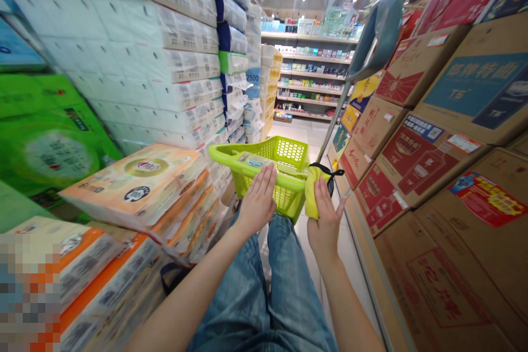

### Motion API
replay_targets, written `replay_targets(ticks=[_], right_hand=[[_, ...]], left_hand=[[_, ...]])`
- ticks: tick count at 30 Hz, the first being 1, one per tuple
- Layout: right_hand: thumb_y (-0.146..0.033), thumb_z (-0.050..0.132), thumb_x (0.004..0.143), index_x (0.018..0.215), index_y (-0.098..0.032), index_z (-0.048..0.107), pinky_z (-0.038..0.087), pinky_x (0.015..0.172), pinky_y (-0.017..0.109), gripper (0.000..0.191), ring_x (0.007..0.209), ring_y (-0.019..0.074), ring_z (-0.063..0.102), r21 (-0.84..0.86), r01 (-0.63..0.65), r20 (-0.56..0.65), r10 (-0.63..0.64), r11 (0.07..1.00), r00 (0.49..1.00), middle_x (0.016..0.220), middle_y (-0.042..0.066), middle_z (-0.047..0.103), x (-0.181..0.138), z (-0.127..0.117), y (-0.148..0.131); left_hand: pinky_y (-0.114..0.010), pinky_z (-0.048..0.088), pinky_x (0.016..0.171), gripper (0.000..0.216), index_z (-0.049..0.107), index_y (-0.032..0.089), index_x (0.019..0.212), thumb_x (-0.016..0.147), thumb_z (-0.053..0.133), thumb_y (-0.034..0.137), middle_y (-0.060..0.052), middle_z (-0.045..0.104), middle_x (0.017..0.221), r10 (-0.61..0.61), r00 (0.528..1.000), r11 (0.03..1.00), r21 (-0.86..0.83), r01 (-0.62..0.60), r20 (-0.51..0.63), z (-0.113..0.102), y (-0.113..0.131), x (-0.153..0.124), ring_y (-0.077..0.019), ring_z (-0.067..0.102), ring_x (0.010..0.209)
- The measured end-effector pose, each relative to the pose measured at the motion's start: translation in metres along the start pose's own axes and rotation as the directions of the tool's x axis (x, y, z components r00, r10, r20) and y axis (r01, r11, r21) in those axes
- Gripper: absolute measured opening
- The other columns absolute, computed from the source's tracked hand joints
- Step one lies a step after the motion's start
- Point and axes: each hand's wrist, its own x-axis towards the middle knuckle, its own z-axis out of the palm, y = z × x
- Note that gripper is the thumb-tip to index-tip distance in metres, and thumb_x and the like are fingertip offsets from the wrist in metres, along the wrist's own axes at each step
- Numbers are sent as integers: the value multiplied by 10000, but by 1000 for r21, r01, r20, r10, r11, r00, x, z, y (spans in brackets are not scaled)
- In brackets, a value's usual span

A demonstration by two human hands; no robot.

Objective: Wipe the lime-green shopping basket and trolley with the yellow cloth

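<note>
In front of my legs is a lime-green plastic shopping basket [266,149] with perforated walls and a broad handle [225,155]. My left hand [260,192] lies on the near side of the handle, fingers together and stretched out flat, beside a clear label. At the basket's right corner, my right hand [325,217] presses a yellow cloth [312,192] with black trim and a black loop. Its fingers lie over the cloth, and the thumb sticks out to the right. What is under the cloth is hidden.
Stacked tissue packs [136,170] crowd the left, below a tall wall of white packs [185,38]. Cardboard cartons [449,275] line the right. A metal pole [342,104] with a grey-blue loop rises ahead on the right. Stocked shelves [311,74] stand at the aisle's far end.
</note>
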Motion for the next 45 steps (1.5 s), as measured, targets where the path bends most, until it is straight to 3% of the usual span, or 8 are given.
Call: replay_targets(ticks=[5,11,18,24,28,34,37,45], right_hand=[[-22,360,746,1532,-211,275,-33,1205,561,812,1448,212,355,-51,65,1,-65,997,998,1536,113,419,-1,17,-31],[-1,387,747,1484,-187,372,-114,1208,504,761,1437,179,368,2,155,124,-154,988,980,1511,94,462,15,28,-66],[27,347,682,1526,-237,291,-117,1202,516,886,1439,158,365,-6,204,117,-202,979,972,1532,57,437,-11,8,-28],[-10,343,680,1525,-259,296,-55,1196,582,882,1434,199,381,53,-2,2,2,999,1000,1545,79,413,-2,-1,8],[-21,336,707,1519,-247,306,-36,1197,588,843,1439,200,372,83,-65,-37,69,994,997,1548,89,406,6,7,-2],[-14,378,745,1493,-197,357,-65,1216,491,771,1445,173,354,-1,157,56,-157,988,986,1524,89,445,0,28,-50],[-8,381,735,1481,-194,375,-116,1207,483,770,1428,167,382,10,191,82,-191,982,978,1513,85,461,7,31,-62],[-3,358,664,1512,-246,321,-131,1183,554,883,1394,191,440,-5,166,63,-165,986,984,1499,70,481,-8,7,-22]], left_hand=[[-501,235,1209,880,8,92,1562,799,446,87,-167,150,1635,-4,1000,1000,20,3,11,-1,0,0,-284,101,1521],[-472,248,1210,824,-22,146,1567,857,397,120,-146,170,1635,-5,1000,1000,1,5,7,-2,-3,-2,-243,105,1523],[-497,235,1207,862,25,107,1565,803,426,76,-155,154,1636,-3,1000,1000,5,3,10,-1,0,0,-278,110,1521],[-489,226,1215,872,23,93,1564,805,452,84,-152,142,1638,-4,1000,1000,8,4,7,-1,2,1,-284,112,1520],[-482,222,1219,864,16,85,1563,815,449,96,-153,141,1638,-7,1000,1000,26,7,14,-1,1,0,-276,97,1523],[-480,225,1217,824,2,113,1566,848,406,100,-141,123,1644,-8,1000,1000,23,8,18,0,-3,-2,-254,69,1527],[-475,240,1212,808,-13,130,1567,867,391,117,-135,135,1643,-1,1000,1000,9,1,15,0,-5,-3,-242,68,1528],[-487,229,1214,860,22,89,1563,808,434,85,-151,146,1638,-7,1000,1000,18,6,18,-1,-1,0,-271,96,1524]])
